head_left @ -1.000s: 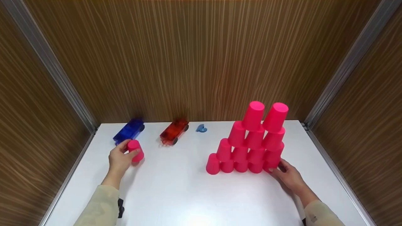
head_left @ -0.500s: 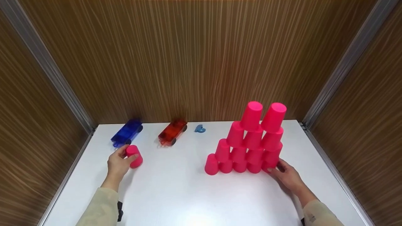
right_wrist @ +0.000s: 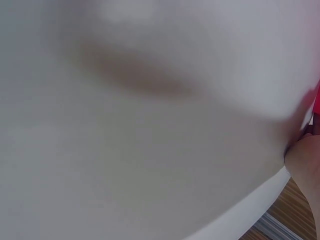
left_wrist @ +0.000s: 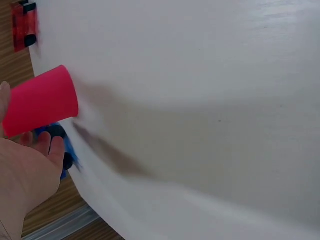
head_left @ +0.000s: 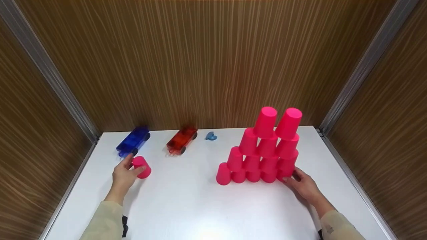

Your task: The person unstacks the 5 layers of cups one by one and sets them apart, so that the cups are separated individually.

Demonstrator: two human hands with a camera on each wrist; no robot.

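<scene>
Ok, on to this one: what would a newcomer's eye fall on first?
Most likely the four-tier stack of bright pink cups on the right half of the white table, with the right hand holding its bottom right-hand cup. Next, perhaps, the lone pink cup in the left hand, over on the left. Behind, the blue toy car and red toy car stand near the back edge.

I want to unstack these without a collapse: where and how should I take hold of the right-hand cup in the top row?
I'd grip the right-hand top cup around mid-wall, pinching front and back, coming from the right. It stands upside down, widening toward its lower end, and its left neighbour stands close, while its right side looks open.
</scene>
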